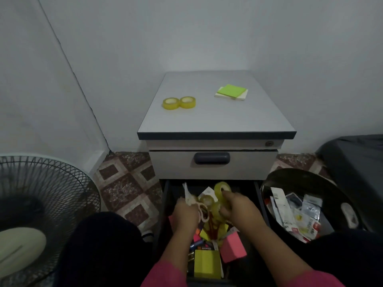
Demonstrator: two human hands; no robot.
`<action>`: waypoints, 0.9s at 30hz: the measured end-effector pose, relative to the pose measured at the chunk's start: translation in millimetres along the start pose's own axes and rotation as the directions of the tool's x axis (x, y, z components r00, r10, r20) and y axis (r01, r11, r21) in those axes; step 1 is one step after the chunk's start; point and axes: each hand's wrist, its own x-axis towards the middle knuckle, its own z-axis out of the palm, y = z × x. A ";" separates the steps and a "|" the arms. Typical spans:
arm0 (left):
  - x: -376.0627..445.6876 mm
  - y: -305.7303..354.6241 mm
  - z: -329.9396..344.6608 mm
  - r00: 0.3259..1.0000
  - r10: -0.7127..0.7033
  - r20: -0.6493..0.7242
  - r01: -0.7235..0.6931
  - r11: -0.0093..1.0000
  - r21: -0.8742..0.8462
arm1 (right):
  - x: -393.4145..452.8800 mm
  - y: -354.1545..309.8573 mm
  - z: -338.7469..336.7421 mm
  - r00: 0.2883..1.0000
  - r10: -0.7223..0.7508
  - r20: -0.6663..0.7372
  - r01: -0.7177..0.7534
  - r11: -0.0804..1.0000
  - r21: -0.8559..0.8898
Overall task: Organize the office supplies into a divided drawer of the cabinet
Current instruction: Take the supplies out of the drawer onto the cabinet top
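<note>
head view
cabinet (pixel 216 119): stands against the far wall, its lower drawer (pixel 163 204) pulled out toward the person, the upper drawer closed.
left hand (pixel 185 211): inside the open drawer, fingers curled round white scissors (pixel 189 196) whose blades point to the far side.
right hand (pixel 236 206): inside the drawer just right of the left hand, fingers clamped on a yellow tape roll (pixel 221 190) held upright, with more tape rolls bunched against the palm.
drawer contents: yellow sticky pad (pixel 207 264) near the front, pink sticky pad (pixel 233 248) to its right, small mixed items between them, too jumbled to name.
cabinet top: two tape rolls (pixel 179 103) lying flat and touching on the left; green sticky notes (pixel 231 91) on a white pad on the right.
bin (pixel 290 181): right of the drawer, holding torn wrappers.
fan (pixel 43 204): on the floor at the left.
</note>
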 end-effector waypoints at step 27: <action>143.3 295.5 -85.9 0.856 0.511 -0.077 -0.513 0.858 -0.018 | 149.8 -101.4 -153.0 0.951 -0.040 -0.306 0.051 0.998 0.029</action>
